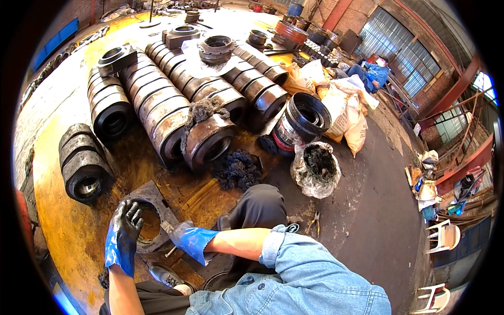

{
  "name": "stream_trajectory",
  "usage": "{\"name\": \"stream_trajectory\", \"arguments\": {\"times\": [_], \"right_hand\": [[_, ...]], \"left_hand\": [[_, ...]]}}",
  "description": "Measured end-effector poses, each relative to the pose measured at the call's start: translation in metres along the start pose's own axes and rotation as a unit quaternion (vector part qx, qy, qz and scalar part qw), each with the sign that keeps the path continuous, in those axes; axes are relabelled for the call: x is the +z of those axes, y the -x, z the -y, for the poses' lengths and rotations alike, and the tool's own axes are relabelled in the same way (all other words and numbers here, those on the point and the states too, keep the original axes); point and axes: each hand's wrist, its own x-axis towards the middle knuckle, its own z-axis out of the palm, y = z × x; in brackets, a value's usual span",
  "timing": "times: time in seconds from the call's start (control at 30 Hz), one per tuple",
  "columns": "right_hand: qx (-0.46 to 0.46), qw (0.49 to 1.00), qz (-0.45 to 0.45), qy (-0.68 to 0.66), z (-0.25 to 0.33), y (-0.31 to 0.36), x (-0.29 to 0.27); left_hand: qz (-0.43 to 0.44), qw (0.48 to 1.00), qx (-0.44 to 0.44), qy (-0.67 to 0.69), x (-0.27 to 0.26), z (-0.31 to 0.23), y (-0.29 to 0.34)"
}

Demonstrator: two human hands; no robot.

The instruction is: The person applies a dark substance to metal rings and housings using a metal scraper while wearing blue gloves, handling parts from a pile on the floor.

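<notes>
My left hand (125, 231), in a blue rubber glove blackened with grease, is at the left side of a dark square metal plate with a large round hole (152, 197). Its fingers are apart and slightly bent, with nothing visible in them. My right hand (190, 237), gloved in blue and greyed at the fingers, is closed at the plate's right edge. From its fingers a small flat-ended tool (167, 227) sticks out toward the hole; its exact kind is unclear. Below this hand a thin metal rod end (170, 252) shows. The plate lies low in front of my legs.
Rows of greasy cylindrical metal rollers (152, 100) lie beyond the plate, a shorter one (84, 163) at left. Dark fibre waste (240, 170), a black bucket (302, 123), a plastic-lined tub (316, 170) and pliers (315, 223) are nearby. A person in blue (367, 76) sits farther back.
</notes>
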Motion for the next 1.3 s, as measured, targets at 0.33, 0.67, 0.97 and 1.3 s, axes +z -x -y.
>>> {"name": "stream_trajectory", "arguments": {"times": [0.33,0.67,0.97,1.3], "right_hand": [[0.037,0.999,-0.017,-0.035,0.004,0.001,-0.003],[0.040,0.999,0.030,-0.020,0.005,-0.004,0.001],[0.017,1.000,0.006,0.009,0.006,0.002,-0.009],[0.022,0.998,0.051,0.013,0.007,-0.002,-0.010]], "left_hand": [[-0.014,1.000,0.000,-0.010,0.000,0.002,-0.004],[0.013,1.000,0.002,0.003,-0.007,0.002,-0.005],[0.017,1.000,0.004,0.001,-0.005,0.001,-0.001],[0.018,1.000,-0.003,0.009,-0.010,0.002,-0.007]]}}
